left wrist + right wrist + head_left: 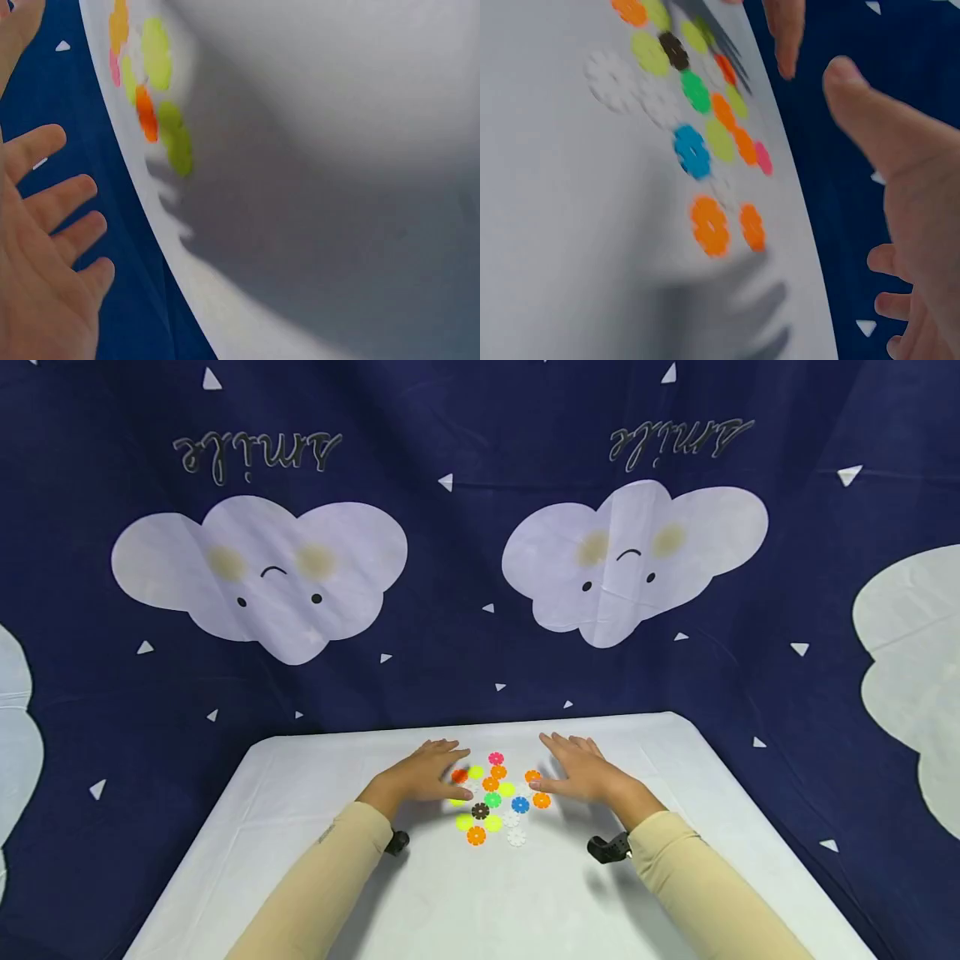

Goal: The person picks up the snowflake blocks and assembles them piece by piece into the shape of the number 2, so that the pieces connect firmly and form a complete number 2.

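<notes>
Several flat, notched plastic discs lie spread on the white table between my two hands. Among them are a blue disc (521, 805), a green disc (492, 800), a dark brown disc (480, 811), a pink disc (496, 759), and orange, yellow and white ones. My left hand (426, 774) hovers at the left side of the discs, fingers spread and holding nothing. On the right, my right hand (583, 770) is held above the table near an orange disc (542, 800), its fingers loosely extended. Both wrist views show the palms with nothing in them.
The white table (450, 902) has its far edge just beyond the hands. Behind it hangs a dark blue cloth (450, 610) with clouds, triangles and upside-down lettering. A black wrist device (609, 848) sits at the right wrist, another (397, 842) at the left.
</notes>
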`<control>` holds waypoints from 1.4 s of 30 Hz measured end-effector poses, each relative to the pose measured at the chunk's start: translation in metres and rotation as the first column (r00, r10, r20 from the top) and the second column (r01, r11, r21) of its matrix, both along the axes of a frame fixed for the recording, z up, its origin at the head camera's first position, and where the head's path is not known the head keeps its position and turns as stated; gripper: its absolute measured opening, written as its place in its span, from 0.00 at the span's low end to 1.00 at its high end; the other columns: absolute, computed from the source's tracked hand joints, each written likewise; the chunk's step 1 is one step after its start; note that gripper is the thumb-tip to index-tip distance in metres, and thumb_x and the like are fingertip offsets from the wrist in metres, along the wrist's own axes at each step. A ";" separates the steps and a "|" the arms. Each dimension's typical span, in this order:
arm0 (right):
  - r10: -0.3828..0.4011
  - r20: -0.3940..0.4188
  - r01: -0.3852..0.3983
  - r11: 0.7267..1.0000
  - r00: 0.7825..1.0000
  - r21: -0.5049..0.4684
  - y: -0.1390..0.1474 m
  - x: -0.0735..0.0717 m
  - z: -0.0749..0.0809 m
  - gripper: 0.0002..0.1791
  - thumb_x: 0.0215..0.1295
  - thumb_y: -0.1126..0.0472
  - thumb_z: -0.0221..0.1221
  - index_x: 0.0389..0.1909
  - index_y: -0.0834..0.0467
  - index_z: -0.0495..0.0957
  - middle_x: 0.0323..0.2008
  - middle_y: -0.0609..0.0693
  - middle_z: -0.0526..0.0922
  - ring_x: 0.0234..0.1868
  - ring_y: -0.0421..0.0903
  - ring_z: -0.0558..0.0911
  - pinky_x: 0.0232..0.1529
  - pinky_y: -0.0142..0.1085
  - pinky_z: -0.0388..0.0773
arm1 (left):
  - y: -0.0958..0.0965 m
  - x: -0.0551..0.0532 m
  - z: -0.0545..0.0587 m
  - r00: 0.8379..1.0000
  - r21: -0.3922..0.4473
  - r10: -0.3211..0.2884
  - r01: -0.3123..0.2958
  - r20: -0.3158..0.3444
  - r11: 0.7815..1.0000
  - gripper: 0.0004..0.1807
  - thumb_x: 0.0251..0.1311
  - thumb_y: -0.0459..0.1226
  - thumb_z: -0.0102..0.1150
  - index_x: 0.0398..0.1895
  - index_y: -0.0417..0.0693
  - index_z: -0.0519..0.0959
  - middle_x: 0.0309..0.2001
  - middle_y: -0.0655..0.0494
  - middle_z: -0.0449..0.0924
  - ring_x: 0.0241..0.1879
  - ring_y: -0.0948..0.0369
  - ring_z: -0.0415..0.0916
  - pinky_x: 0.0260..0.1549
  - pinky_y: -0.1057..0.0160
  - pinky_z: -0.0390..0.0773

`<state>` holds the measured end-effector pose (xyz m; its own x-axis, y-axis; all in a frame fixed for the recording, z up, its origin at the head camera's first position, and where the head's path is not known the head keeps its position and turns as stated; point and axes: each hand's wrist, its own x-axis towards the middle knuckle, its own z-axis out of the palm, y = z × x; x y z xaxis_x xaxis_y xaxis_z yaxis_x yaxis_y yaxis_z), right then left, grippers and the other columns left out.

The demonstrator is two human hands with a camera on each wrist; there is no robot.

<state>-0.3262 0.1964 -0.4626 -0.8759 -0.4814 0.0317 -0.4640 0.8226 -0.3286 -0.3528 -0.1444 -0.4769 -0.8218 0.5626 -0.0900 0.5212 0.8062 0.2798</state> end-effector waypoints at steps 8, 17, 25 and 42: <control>0.084 0.012 -0.083 0.995 0.996 -0.058 -0.019 0.014 -0.016 0.50 0.67 0.37 0.69 0.78 0.64 0.64 0.70 0.62 0.73 0.64 0.62 0.70 0.69 0.60 0.64 | 0.006 0.019 -0.014 0.996 0.106 -0.085 0.083 0.018 0.991 0.44 0.61 0.61 0.73 0.75 0.49 0.73 0.64 0.52 0.78 0.66 0.54 0.70 0.70 0.50 0.69; 0.136 -0.018 -0.137 0.979 0.991 -0.154 -0.029 0.027 -0.037 0.29 0.66 0.41 0.72 0.51 0.62 0.83 0.42 0.51 0.81 0.46 0.49 0.74 0.52 0.49 0.75 | 0.015 0.037 -0.027 0.983 0.249 -0.177 0.159 0.051 0.955 0.23 0.57 0.51 0.80 0.48 0.47 0.89 0.37 0.62 0.81 0.38 0.63 0.74 0.43 0.64 0.79; 0.167 -0.020 -0.167 0.956 0.986 -0.240 -0.035 0.037 -0.053 0.19 0.61 0.44 0.76 0.32 0.52 0.80 0.28 0.41 0.76 0.33 0.39 0.73 0.36 0.36 0.74 | 0.018 0.050 -0.034 0.987 0.280 -0.140 0.114 0.074 0.953 0.16 0.53 0.47 0.84 0.40 0.53 0.90 0.35 0.63 0.77 0.37 0.65 0.70 0.38 0.66 0.76; 0.089 -0.099 -0.118 0.930 0.991 -0.349 -0.040 0.051 -0.082 0.16 0.58 0.52 0.80 0.35 0.50 0.82 0.32 0.39 0.75 0.38 0.39 0.73 0.42 0.37 0.76 | 0.015 0.060 -0.047 0.994 0.278 -0.106 0.108 -0.023 0.954 0.15 0.59 0.45 0.80 0.45 0.49 0.91 0.37 0.67 0.73 0.39 0.66 0.69 0.40 0.67 0.75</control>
<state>-0.2752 0.1567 -0.5449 -0.8091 -0.5142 0.2844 -0.5774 0.6060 -0.5471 -0.2931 -0.1293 -0.5238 -0.7557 0.6489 0.0887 0.6029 0.6363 0.4813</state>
